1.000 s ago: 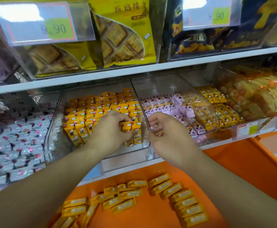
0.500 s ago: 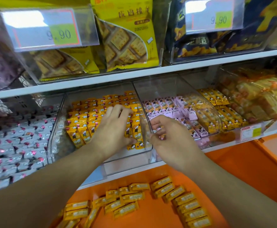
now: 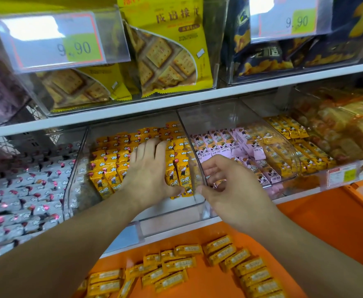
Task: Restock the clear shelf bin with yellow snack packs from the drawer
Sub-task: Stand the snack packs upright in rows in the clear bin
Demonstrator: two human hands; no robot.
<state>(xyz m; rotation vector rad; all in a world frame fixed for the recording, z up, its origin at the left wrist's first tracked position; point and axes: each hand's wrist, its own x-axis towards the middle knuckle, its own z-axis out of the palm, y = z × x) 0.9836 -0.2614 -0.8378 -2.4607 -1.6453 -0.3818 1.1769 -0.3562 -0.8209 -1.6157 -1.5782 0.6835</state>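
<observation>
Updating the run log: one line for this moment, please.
left hand flat on yellow snack packs in clear bin | right hand empty | drawer stocked

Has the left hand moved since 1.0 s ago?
Yes. The left hand went from curled at the clear plastic shelf bin's front to flat, reaching deeper over the yellow snack packs.

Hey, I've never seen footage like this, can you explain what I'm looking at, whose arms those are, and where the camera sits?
No machine here: a person wears a camera on the head, looking down at their own arms in a shop. The left hand lies flat, fingers straight, on yellow packs in a clear bin on the shelf. The right hand, fingers loosely curled, is at the bin's right wall; whether its grip holds anything is unclear. Below, more yellow packs lie in an orange drawer.
</observation>
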